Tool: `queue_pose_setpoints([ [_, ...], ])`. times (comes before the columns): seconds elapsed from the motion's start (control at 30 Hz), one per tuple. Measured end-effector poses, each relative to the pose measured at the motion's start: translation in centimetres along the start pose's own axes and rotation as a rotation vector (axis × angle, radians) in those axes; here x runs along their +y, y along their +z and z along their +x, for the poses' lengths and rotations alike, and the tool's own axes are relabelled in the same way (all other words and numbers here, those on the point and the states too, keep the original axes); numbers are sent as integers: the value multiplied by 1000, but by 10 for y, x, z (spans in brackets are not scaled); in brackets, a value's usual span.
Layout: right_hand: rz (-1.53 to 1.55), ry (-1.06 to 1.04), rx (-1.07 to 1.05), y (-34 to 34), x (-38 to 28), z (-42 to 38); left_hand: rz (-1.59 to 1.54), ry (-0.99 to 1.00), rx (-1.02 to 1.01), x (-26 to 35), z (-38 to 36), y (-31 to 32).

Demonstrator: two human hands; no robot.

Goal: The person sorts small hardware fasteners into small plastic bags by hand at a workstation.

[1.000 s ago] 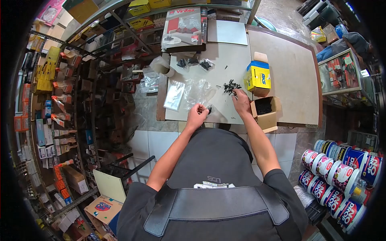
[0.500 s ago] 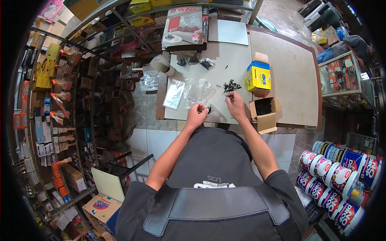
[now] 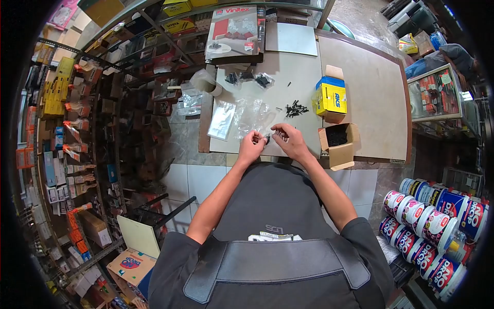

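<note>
Near the table's front edge, my left hand (image 3: 251, 147) is closed on a small clear plastic bag with black screws (image 3: 267, 139) in it. My right hand (image 3: 291, 142) is beside the bag's mouth, thumb and fingers bent together; what they hold, if anything, is too small to make out. Just beyond the hands lies a loose pile of black screws (image 3: 297, 109). To the left of the pile, empty clear bags (image 3: 252, 116) are spread out, beside a flat stack of clear bags (image 3: 222, 120). Farther back sit several filled bags (image 3: 264, 81).
On the right stand a yellow and blue box (image 3: 331, 101) and an open cardboard box (image 3: 341, 158) with dark contents. A Vinilex box (image 3: 233, 33) and a pale board (image 3: 292, 39) are at the back. Shelves line the left; paint pails (image 3: 435, 224) are stacked at lower right.
My right hand has moved left from the edge of the screw pile to the small bag. The left hand has stayed in place with the bag.
</note>
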State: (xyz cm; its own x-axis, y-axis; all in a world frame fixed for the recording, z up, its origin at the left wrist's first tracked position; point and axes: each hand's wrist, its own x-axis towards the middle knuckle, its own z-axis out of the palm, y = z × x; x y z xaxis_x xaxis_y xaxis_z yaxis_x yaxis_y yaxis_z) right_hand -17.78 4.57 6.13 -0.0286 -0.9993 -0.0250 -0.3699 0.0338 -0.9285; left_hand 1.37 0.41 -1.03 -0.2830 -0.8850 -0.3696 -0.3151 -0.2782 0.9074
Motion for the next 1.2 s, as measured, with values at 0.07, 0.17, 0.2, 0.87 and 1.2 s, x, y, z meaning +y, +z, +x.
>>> queue_pose_setpoints([
  [0.07, 21, 52, 3, 3, -2, 1, 2, -7, -13, 1, -1, -2],
  [0.17, 92, 16, -20, 7, 3, 3, 11, -14, -9, 5, -2, -2],
  [0.2, 46, -20, 27, 8, 7, 4, 11, -13, -8, 7, -2, -2],
  [0.87, -332, 244, 217, -4, 86, 36, 2, -8, 27, 6, -4, -7],
  [1.2, -659, 173, 146, 13, 83, 84, 18, -20, 29, 9, -8, -7],
])
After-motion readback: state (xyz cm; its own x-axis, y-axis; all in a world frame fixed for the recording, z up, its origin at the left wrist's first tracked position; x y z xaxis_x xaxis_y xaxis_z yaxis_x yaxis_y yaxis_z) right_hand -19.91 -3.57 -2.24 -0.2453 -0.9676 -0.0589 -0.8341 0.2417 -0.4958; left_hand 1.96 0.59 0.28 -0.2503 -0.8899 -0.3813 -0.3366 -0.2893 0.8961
